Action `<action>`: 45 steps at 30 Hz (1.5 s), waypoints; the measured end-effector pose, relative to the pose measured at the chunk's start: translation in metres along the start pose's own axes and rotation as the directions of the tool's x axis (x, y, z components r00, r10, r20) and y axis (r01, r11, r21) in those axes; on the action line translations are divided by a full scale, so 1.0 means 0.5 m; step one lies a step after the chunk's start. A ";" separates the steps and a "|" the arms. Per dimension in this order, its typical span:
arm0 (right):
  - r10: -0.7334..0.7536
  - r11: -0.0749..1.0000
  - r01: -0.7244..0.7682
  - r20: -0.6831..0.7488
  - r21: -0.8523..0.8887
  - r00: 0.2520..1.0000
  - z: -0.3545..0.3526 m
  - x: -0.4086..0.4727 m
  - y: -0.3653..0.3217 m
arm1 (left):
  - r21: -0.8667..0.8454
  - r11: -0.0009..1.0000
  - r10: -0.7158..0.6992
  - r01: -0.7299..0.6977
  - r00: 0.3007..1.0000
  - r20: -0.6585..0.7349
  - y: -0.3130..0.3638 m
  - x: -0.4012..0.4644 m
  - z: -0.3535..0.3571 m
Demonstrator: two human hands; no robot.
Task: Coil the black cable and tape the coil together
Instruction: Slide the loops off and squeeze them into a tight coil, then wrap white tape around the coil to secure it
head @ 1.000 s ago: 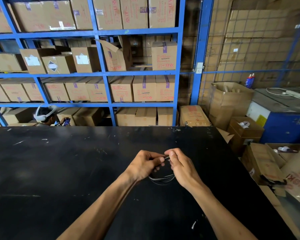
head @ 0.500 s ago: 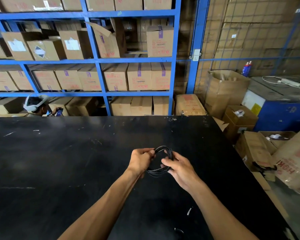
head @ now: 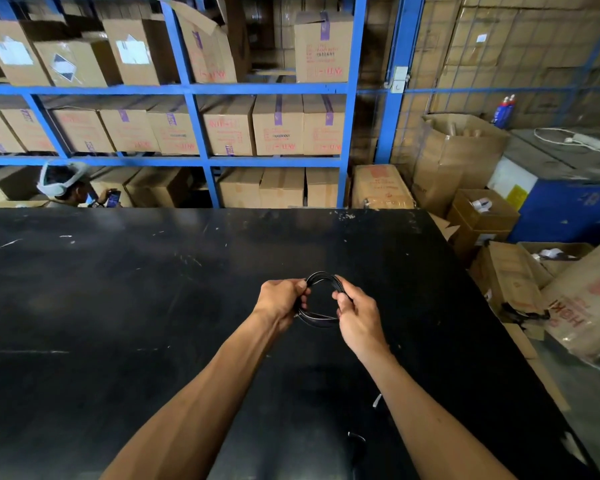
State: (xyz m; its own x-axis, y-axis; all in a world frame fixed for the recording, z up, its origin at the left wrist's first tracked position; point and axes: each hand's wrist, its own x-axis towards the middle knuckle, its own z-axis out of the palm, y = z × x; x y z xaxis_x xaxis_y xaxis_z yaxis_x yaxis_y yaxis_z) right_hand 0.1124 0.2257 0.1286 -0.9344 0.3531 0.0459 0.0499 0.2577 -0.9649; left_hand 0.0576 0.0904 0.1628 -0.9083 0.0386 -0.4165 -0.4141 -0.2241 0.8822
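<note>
While gripped by both hands (head: 281,299), coiled cable (head: 321,277)

In front of me is a wide table (head: 118,323) with a flat black top. The surface is worn: I see many small white scratches and chips, mostly toward the far edge and on the left side. The far edge runs straight across, and the right edge goes diagonally toward me. Near my right forearm a small white scrap (head: 377,400) lies directly on the top; I cannot tell if it is tape or paper. Closer to me, near the bottom, a short piece of thin black wire (head: 357,437) lies on the top, hard to see against the black. Most of the remaining top is bare.
</note>
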 end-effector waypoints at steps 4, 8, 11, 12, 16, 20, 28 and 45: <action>0.117 0.981 -0.124 0.061 0.149 0.991 -0.010 0.016 0.003 | 0.079 0.995 0.056 -0.053 0.998 -0.039 -0.028 0.014 0.006; 0.207 0.977 -0.212 0.216 0.000 0.954 -0.048 0.006 0.043 | 0.182 0.982 0.051 -0.044 0.998 -0.035 -0.075 0.036 -0.005; 0.320 0.942 -0.282 0.238 -0.179 0.917 -0.087 -0.024 0.089 | 0.281 0.960 0.020 -0.012 0.999 -0.028 -0.128 0.048 -0.026; 0.325 0.927 -0.258 0.237 -0.273 0.916 -0.099 -0.041 0.106 | 0.308 0.951 0.008 0.002 1.000 -0.030 -0.147 0.050 -0.036; 0.438 0.765 -0.141 0.346 -0.628 0.830 -0.125 -0.130 0.195 | 0.381 0.924 -0.025 0.041 0.999 -0.046 -0.219 0.049 -0.073; 0.636 0.575 -0.205 0.275 -0.792 0.721 -0.113 -0.197 0.266 | 0.396 0.915 -0.064 0.081 0.996 -0.055 -0.273 0.032 -0.093; 0.600 0.720 -0.487 0.091 -0.494 0.795 -0.068 -0.199 0.303 | 0.384 0.919 -0.092 0.086 0.996 -0.003 -0.277 0.001 -0.103; -0.046 0.608 0.332 0.385 -0.721 0.922 -0.098 -0.020 0.115 | 0.535 0.844 -0.184 -0.045 0.912 0.367 -0.218 -0.064 -0.079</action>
State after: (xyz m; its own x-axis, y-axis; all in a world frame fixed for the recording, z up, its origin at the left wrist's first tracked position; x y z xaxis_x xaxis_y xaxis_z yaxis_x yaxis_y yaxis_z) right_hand 0.1417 0.2810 0.0852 -0.9994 -0.0326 -0.0127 -0.0252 0.9225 -0.3853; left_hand 0.1341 0.0749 0.0714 -0.7739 0.4339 -0.4614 -0.3402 0.3298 0.8807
